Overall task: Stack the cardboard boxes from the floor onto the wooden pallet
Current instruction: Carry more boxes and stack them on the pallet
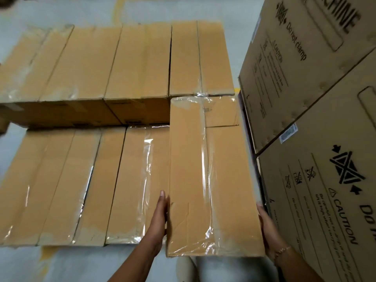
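Both hands flat vs box sides

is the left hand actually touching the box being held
Touching. The head view shows the left hand pressed flat against the left side of the held box, fingers along its edge with no gap showing.

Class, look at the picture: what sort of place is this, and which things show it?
Probably a warehouse or stockroom: rows of taped cardboard boxes, tall printed shipping cartons marked "Do not clamp", and a painted concrete floor.
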The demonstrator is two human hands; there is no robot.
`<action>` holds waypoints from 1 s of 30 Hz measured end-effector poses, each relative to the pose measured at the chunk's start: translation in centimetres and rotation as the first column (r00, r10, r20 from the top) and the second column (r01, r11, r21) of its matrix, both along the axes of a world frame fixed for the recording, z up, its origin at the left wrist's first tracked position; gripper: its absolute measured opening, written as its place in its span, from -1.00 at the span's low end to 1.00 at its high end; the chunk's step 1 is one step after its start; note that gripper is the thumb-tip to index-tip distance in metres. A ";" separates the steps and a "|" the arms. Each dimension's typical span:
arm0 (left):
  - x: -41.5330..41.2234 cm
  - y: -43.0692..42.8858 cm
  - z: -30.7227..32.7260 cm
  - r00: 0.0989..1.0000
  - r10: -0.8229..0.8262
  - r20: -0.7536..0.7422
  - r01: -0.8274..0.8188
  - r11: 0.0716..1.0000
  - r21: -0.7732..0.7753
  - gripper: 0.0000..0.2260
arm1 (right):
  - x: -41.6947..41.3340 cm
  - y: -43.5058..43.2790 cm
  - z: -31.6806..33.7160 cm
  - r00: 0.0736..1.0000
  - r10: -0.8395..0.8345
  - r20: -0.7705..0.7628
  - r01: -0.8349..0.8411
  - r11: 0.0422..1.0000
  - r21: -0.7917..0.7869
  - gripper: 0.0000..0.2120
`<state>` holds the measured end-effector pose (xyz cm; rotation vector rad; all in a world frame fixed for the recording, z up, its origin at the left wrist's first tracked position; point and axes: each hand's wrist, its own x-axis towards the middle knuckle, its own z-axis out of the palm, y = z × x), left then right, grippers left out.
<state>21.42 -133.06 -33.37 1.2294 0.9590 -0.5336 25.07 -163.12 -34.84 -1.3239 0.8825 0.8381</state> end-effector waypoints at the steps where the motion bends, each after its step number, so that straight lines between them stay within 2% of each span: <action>1: 0.0 0.0 1.6 1.000 -0.011 0.010 0.011 1.000 0.021 -0.29 | 0.3 0.5 2.2 0.998 0.042 0.040 -0.040 0.999 -0.034 -0.33; 4: -0.2 -0.2 7.8 1.000 -0.027 0.006 0.027 0.999 0.033 -0.25 | 0.5 0.9 7.5 0.992 0.121 0.046 -0.112 0.978 -0.175 -0.60; 5: -0.7 0.0 9.6 0.999 -0.043 0.026 0.042 0.998 0.045 -0.27 | 0.4 1.4 9.8 0.985 0.161 0.065 -0.144 0.966 -0.213 -0.62; 10: -4.1 1.0 20.9 0.968 -0.151 0.200 0.115 0.977 0.179 -0.25 | -1.8 1.8 16.8 0.853 0.474 0.217 -0.369 0.843 -0.390 -0.40; 12: -6.5 2.0 25.0 0.946 -0.218 0.240 0.142 0.944 0.299 -0.11 | -2.9 2.8 20.2 0.772 0.584 0.251 -0.449 0.781 -0.435 -0.21; 14: -9.0 3.3 28.7 0.937 -0.264 0.229 0.163 0.910 0.380 -0.11 | -4.2 4.5 24.7 0.711 0.640 0.291 -0.478 0.743 -0.468 -0.06; 17: -12.9 5.9 33.2 0.935 -0.261 0.241 0.121 0.872 0.475 -0.29 | -6.7 8.1 31.5 0.599 0.722 0.347 -0.517 0.680 -0.520 -0.26; 19: -15.4 8.0 35.6 0.935 -0.265 0.234 0.106 0.842 0.529 -0.33 | -7.9 10.4 34.8 0.525 0.767 0.369 -0.527 0.634 -0.566 -0.30; 25: -22.5 15.9 41.2 0.951 -0.192 0.242 -0.017 0.752 0.659 -0.34 | -11.0 19.2 41.2 0.307 0.863 0.400 -0.577 0.504 -0.643 -0.32; 30: -27.3 24.0 43.6 0.962 -0.096 0.255 -0.120 0.690 0.713 -0.35 | -12.7 29.6 43.2 0.097 0.922 0.376 -0.565 0.362 -0.742 -0.27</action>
